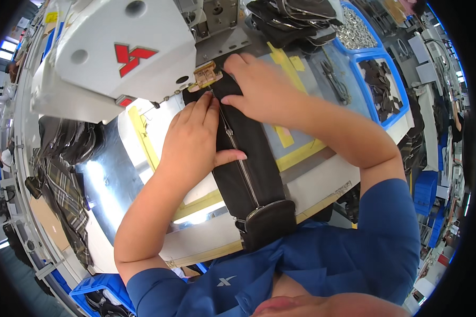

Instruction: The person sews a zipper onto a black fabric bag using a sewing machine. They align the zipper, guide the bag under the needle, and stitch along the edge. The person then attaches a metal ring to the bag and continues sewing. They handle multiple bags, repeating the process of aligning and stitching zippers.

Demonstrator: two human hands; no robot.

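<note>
A long black fabric bag piece (254, 164) with a metal zipper (240, 162) down its middle lies lengthwise before me. Its far end is beneath the brass-coloured clamp (206, 75) of a white sewing machine (111, 53). My left hand (193, 138) rests flat on the piece's left side, fingertips by the zipper close to the clamp and thumb stretched out across the fabric. On the right side of the far end is my right hand (259, 87), slightly blurred, its thumb and forefinger apart and touching the fabric. A curved zippered pocket end (269, 222) hangs over the table's near edge.
Black zippered pieces (296, 21) are heaped at the far right. Blue trays hold metal parts (357, 29) and dark fabric tabs (380, 87). Snips (333, 76) lie nearby. Dark pouches (69, 140) and plaid cloth (63, 185) sit left; a blue bin (98, 290) stands lower left.
</note>
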